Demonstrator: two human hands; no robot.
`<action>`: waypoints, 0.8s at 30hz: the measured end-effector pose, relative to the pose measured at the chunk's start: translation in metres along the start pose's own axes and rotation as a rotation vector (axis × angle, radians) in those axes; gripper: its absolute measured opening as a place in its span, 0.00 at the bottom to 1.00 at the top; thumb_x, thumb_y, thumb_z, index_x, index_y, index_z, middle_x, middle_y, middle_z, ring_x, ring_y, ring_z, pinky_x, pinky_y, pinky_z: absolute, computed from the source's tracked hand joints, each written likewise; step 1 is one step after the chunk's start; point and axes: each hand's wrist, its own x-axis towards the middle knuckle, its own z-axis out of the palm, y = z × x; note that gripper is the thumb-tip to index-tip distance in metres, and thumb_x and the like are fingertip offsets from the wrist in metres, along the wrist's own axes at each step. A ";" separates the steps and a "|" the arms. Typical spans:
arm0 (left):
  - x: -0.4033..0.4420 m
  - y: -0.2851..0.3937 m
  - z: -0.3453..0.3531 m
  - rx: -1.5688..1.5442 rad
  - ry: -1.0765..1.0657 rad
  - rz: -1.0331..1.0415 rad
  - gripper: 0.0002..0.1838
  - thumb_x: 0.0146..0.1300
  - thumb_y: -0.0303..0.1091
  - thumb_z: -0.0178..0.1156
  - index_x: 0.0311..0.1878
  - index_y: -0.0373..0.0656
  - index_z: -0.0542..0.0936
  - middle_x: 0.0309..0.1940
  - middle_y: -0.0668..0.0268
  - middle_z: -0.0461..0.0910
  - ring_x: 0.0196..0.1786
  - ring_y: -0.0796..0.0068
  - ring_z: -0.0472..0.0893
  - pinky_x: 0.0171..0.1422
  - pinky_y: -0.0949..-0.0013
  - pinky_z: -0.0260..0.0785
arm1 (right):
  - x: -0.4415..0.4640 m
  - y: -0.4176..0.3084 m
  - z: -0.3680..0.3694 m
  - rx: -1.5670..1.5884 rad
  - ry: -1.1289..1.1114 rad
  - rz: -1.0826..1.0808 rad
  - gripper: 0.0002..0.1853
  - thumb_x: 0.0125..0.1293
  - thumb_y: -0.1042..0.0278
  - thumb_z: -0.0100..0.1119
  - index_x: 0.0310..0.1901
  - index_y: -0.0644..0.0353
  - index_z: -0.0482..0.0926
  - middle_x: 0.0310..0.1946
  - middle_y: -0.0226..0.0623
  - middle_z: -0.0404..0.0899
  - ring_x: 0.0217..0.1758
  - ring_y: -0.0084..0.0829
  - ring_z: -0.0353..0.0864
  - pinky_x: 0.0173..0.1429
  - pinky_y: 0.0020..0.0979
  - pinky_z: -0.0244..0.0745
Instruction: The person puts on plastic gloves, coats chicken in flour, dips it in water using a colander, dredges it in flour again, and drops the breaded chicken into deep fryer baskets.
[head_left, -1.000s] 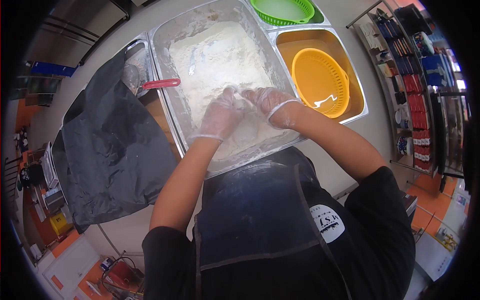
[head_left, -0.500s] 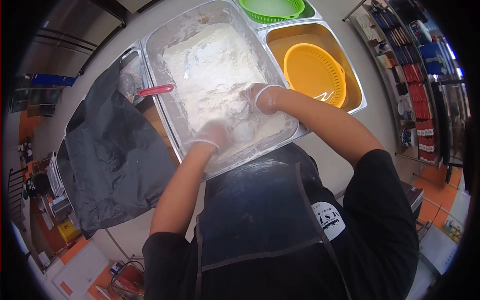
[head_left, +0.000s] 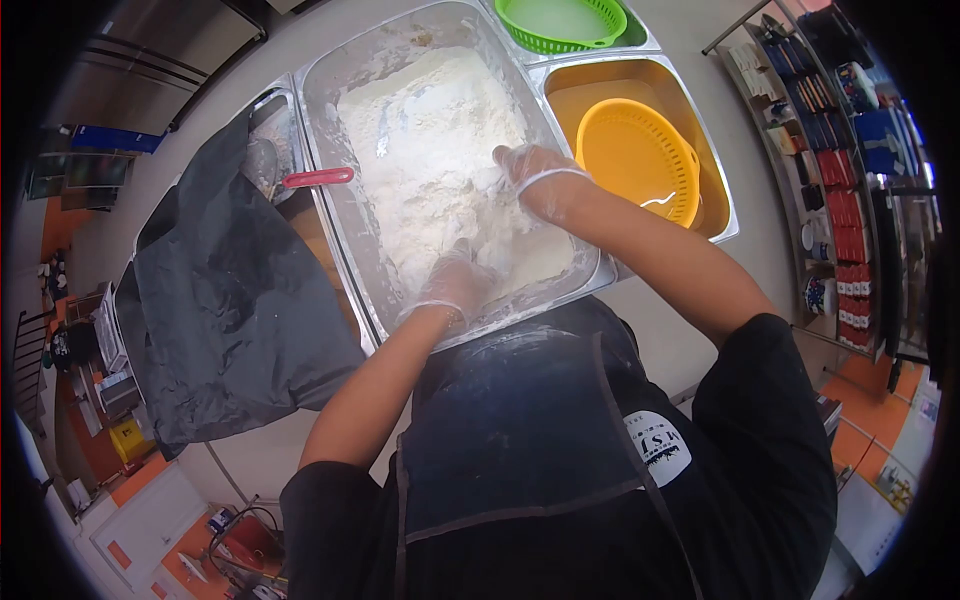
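Observation:
White flour point(head_left: 430, 130) lies heaped in a large metal pan point(head_left: 325, 75), with a rougher, clumpy patch near my hands. Both hands wear clear plastic gloves dusted with flour. My left hand point(head_left: 460, 280) is low in the pan near its front edge, thumb apart from the fingers, the fingertips partly sunk in flour. Toward the right wall, my right hand point(head_left: 545, 180) reaches in with its fingers bent and apart over the clumpy flour. No held thing shows in either hand; whatever is under the flour is hidden.
A yellow basket point(head_left: 640, 160) sits in liquid in a metal pan on the right, with a green basket point(head_left: 560, 25) behind it. On the left are a red-handled scoop point(head_left: 318, 177) and a black plastic sheet point(head_left: 240, 290). Stocked shelves point(head_left: 820, 170) stand farther right.
My left hand has shifted right and is sharper than before. My right hand has moved slightly up and right, with its fingers lifting from the flour. The whole view has tilted a little.

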 end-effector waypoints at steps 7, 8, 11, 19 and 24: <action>-0.001 -0.011 -0.033 0.011 0.146 0.235 0.21 0.61 0.42 0.63 0.51 0.34 0.79 0.42 0.43 0.83 0.47 0.46 0.83 0.55 0.56 0.73 | -0.011 -0.007 -0.013 0.016 0.038 -0.014 0.14 0.70 0.75 0.44 0.53 0.65 0.74 0.44 0.59 0.81 0.49 0.54 0.83 0.53 0.47 0.78; -0.006 -0.002 -0.042 0.015 0.130 0.221 0.21 0.61 0.42 0.64 0.49 0.34 0.80 0.41 0.43 0.83 0.46 0.46 0.83 0.54 0.56 0.74 | -0.011 -0.010 -0.008 0.008 0.078 -0.022 0.14 0.69 0.75 0.44 0.53 0.65 0.75 0.45 0.59 0.81 0.50 0.54 0.83 0.54 0.47 0.78; 0.024 0.037 -0.035 0.234 0.171 0.312 0.17 0.60 0.41 0.63 0.43 0.35 0.83 0.38 0.42 0.83 0.43 0.47 0.84 0.53 0.56 0.74 | -0.003 -0.036 0.006 -0.046 0.115 -0.044 0.12 0.69 0.73 0.46 0.50 0.63 0.76 0.46 0.57 0.80 0.51 0.53 0.83 0.56 0.46 0.78; 0.017 0.052 -0.080 0.319 0.118 0.349 0.17 0.58 0.41 0.61 0.36 0.33 0.85 0.37 0.41 0.83 0.44 0.45 0.84 0.52 0.55 0.75 | -0.008 -0.060 -0.013 -0.015 0.219 0.089 0.11 0.66 0.73 0.52 0.46 0.63 0.82 0.46 0.53 0.83 0.51 0.49 0.85 0.54 0.43 0.80; 0.050 0.022 -0.093 0.356 0.067 0.482 0.19 0.61 0.43 0.62 0.44 0.34 0.84 0.36 0.46 0.85 0.40 0.50 0.85 0.49 0.58 0.76 | 0.021 -0.031 0.006 -0.131 0.145 0.095 0.12 0.62 0.74 0.57 0.46 0.65 0.85 0.47 0.55 0.83 0.53 0.48 0.85 0.52 0.41 0.82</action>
